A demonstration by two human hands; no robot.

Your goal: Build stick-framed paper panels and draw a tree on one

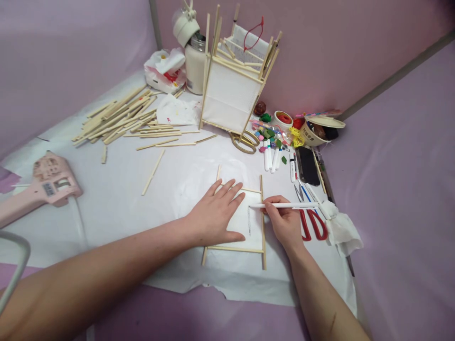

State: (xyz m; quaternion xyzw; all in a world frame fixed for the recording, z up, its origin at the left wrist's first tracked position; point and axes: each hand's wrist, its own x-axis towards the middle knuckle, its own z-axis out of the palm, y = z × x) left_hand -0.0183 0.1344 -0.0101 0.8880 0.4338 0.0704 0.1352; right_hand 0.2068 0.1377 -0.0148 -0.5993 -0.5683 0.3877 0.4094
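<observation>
A white paper panel (254, 237) framed with thin wooden sticks lies flat on the table. Across its left part my left hand (220, 213) rests with fingers spread, covering some of the paper and frame. My right hand (282, 218) grips a slim white pen (295, 205), its tip touching the paper near the right stick. A short column of small dark marks (249, 222) runs down the sheet below the tip. Just right of my right hand lie scissors with red handles (316, 225), partly hidden behind it.
A lantern-like stick-and-paper box (231, 97) stands at the back beside a bottle (195, 66). Wooden sticks (117, 116) are piled left, and a pink glue gun (53, 182) lies nearer. Gold scissors (245, 142), white markers (272, 156), a phone (308, 166) and a bowl (316, 132) sit right.
</observation>
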